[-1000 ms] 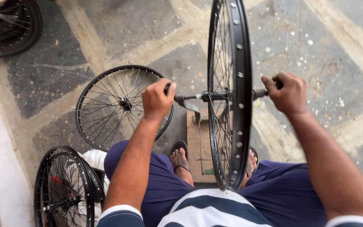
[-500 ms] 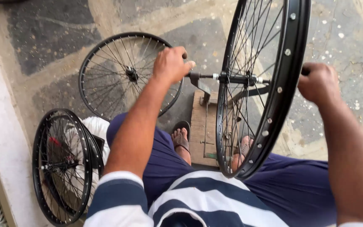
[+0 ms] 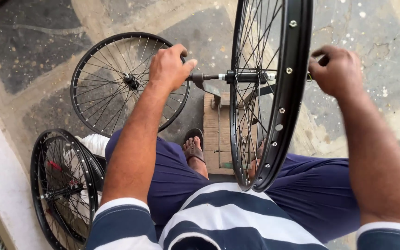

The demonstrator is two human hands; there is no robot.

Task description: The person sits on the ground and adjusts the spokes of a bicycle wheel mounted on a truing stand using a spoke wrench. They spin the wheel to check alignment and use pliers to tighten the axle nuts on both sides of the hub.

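You hold an upright black bicycle wheel [image 3: 274,97] edge-on in front of you, its rim rising out of the top of the view and its lower arc hanging just above your lap. Your left hand [image 3: 168,68] is closed around the left end of the axle [image 3: 209,77] — thumb laid along it, pointing at the hub [image 3: 248,76]. Your right hand [image 3: 336,69] is curled shut at the right side of the wheel, level with the hub; the rim hides what it grips, so I cannot tell whether it holds the axle's other end. Below the wheel, a small wooden stand [image 3: 212,134] sits on the paved floor between your sandalled feet. Left of the wheel, a second black wheel [image 3: 112,78] lies flat on the floor — further left and nearer you, more wheels [image 3: 63,185] lean upright together.
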